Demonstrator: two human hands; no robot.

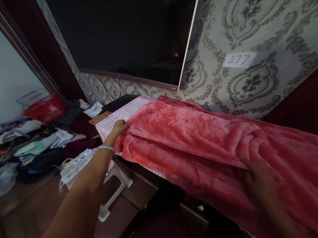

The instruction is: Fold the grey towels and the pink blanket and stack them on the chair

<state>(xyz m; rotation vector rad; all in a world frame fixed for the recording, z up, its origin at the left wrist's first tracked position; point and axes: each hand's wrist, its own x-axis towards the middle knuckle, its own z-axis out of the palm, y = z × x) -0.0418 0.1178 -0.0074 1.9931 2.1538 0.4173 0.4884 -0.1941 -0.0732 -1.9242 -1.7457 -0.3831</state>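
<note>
A plush red blanket (192, 131) lies spread in long folds across a surface below the television. Under its left end shows a striped cloth (120, 116) in pink, white and grey. My left hand (120, 126) is closed on the blanket's near left corner, its fingers curled and a bracelet on the wrist. Farther right, my right hand (258, 177) pinches the near edge of a blanket fold; it is dim and a little blurred. The blanket's far right part runs out of view.
A big dark television (131, 34) hangs on the patterned wall. On the left are heaped clothes (40, 141) and a red basket (45, 107). A white plastic stool (116, 191) stands below my left arm, with a pale bundle and a power strip (75, 168) near it.
</note>
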